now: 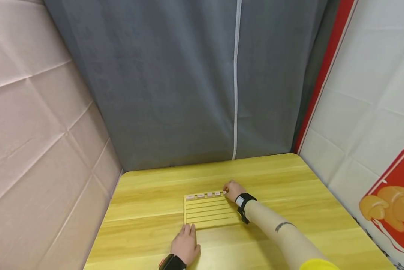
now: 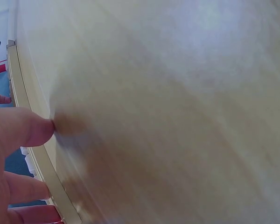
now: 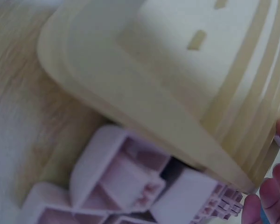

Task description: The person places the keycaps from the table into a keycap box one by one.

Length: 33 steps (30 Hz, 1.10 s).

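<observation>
1. One yellow grooved board [image 1: 208, 213] lies flat on the table [image 1: 144, 228], well short of its far edge; it looks stiff and light, apt to slide if nudged, so its rim or corners should give the best hold.
2. Small blocks [image 1: 200, 195] line the board's far edge; pink pieces [image 3: 105, 165] sit just beside its right edge; likely hard, light, best pinched by opposite sides.
3. Left hand [image 1: 184, 245]: fingers extended, touching the near left corner; clasping nothing.
4. Right hand [image 1: 235, 190]: at the far right corner, fingers bent; whether they pinch a block, I cannot tell.
</observation>
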Motion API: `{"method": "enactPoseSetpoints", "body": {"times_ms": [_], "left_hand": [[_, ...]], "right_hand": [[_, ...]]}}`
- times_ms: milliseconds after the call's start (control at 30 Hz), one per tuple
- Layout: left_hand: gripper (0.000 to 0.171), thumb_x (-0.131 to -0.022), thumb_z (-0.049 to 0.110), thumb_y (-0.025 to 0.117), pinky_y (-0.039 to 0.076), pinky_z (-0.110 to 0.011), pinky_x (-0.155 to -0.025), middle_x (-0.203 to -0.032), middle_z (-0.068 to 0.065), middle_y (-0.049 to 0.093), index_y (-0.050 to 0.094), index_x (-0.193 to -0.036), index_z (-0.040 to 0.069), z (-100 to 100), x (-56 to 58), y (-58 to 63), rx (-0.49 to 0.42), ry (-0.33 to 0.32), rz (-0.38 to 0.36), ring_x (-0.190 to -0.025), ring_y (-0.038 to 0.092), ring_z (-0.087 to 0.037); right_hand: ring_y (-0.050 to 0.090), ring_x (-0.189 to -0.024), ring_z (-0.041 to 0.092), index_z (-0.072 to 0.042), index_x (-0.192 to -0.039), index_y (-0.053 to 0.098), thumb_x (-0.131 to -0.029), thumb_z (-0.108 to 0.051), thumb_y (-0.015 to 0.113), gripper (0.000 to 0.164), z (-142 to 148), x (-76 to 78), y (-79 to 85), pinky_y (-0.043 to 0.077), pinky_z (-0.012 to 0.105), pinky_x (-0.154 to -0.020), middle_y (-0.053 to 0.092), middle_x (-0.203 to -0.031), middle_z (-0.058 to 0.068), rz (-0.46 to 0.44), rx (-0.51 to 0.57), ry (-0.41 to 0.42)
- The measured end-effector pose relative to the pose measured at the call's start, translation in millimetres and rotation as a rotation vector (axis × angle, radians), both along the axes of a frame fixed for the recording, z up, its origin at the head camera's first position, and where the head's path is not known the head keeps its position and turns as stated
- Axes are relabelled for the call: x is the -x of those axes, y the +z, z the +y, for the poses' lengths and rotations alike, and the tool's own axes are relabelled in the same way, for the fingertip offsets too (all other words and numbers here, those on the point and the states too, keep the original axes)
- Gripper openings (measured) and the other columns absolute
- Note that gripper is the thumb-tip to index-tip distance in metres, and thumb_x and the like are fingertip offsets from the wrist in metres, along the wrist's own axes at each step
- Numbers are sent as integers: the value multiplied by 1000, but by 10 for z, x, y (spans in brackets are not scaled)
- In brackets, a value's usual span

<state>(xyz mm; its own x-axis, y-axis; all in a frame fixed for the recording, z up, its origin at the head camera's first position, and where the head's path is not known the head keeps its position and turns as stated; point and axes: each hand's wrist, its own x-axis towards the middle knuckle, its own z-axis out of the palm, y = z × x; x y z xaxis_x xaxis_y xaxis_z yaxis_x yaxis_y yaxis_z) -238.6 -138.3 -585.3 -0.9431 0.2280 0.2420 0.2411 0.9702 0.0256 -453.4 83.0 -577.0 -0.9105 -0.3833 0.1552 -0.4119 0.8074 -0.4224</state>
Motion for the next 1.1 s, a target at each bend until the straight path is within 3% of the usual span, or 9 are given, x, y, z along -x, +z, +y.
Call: {"method": "enactPoseSetpoints", "body": {"times_ms": [333, 500, 700, 800, 967, 1100], "left_hand": [[64, -75, 33, 76, 53, -42, -84, -113, -22, 57, 61, -123, -8, 5, -48, 23, 1, -21, -9, -110, 58, -37], [65, -74, 32, 76, 53, -43, -84, -112, -23, 57, 61, -122, -9, -11, -33, 1, -10, -42, 1, -109, 58, -39], [66, -74, 32, 76, 54, -43, -81, -111, -23, 57, 60, -122, -10, -68, 42, -37, -7, -42, 4, -106, 58, -38], [67, -75, 33, 76, 55, -41, -78, -110, -22, 56, 59, -123, -10, -97, 109, -60, -4, -38, 7, -104, 59, -36], [66, -75, 31, 76, 54, -42, -81, -112, -23, 57, 59, -123, -11, -147, 156, -43, -28, -22, 5, -107, 58, -37], [66, -74, 31, 76, 54, -43, -82, -111, -23, 56, 59, -122, -12, -160, 153, -38, -35, -26, 9, -107, 58, -38]], "right_hand": [[56, -70, 15, -15, -92, 73, -80, -17, 78, 12, 10, -104, -26, 51, 35, -62, 55, -86, 0, 39, -24, -34], [57, -74, 18, -11, -102, 73, -83, -15, 75, 19, 73, -89, 86, 51, 36, -67, 60, -100, 8, -76, 6, -36], [60, -103, 35, 1, -110, 70, -86, -11, 71, 27, 289, 43, 291, 50, 46, -86, 64, -116, 19, -253, 81, 11], [59, -108, 38, 3, -110, 69, -87, -14, 69, 28, 456, 108, 318, 49, 47, -89, 64, -116, 20, -308, 51, 24], [60, -106, 39, 3, -105, 71, -86, -13, 69, 25, 630, 117, 269, 50, 46, -87, 65, -112, 19, -337, 2, 37], [64, -84, 26, -1, -92, 74, -83, -15, 73, 17, 708, -5, 203, 54, 37, -74, 69, -93, 10, -316, -29, 2]]}}
